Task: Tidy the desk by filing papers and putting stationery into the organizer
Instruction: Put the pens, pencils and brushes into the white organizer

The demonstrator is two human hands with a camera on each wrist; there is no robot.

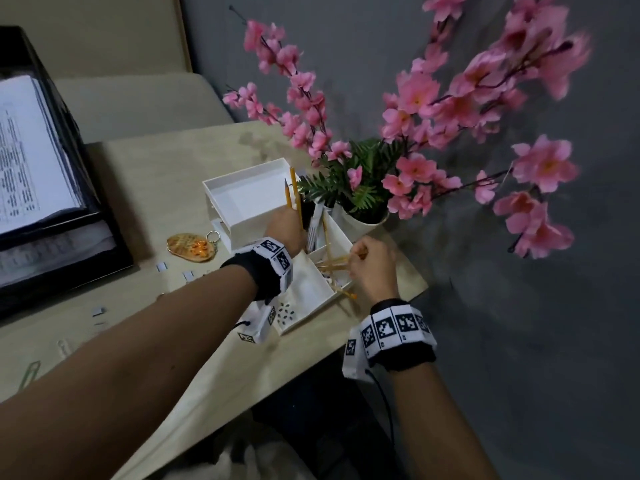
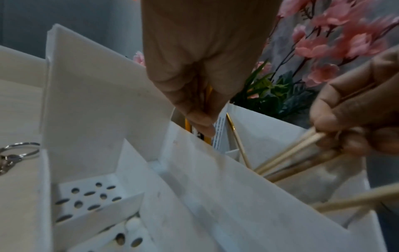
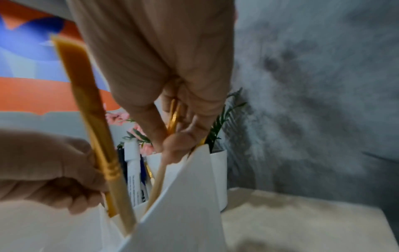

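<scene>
A white desk organizer [image 1: 242,202] stands at the desk's far right, beside a flower pot. My left hand [image 1: 285,226] grips two yellow pencils [image 1: 294,192] upright over its tall pen compartment, which holds pens and a white marker [image 1: 313,223]. In the left wrist view my left hand [image 2: 202,122] pinches the pencils [image 2: 208,95] above the organizer wall [image 2: 97,102]. My right hand [image 1: 370,261] holds a bundle of several thin wooden sticks [image 1: 337,263] slanting into the low front compartment. The right wrist view shows the right hand [image 3: 172,136] curled round a stick [image 3: 175,116] by the organizer [image 3: 183,196].
A black letter tray [image 1: 104,216] with stacked papers [image 1: 24,150] sits at the left. An orange keychain [image 1: 190,249], small clips [image 1: 188,275] and a green paper clip [image 1: 29,372] lie on the desk. The white pot [image 1: 363,220] of pink blossoms [image 1: 433,98] crowds the organizer. The desk edge [image 1: 346,341] runs just under my right wrist.
</scene>
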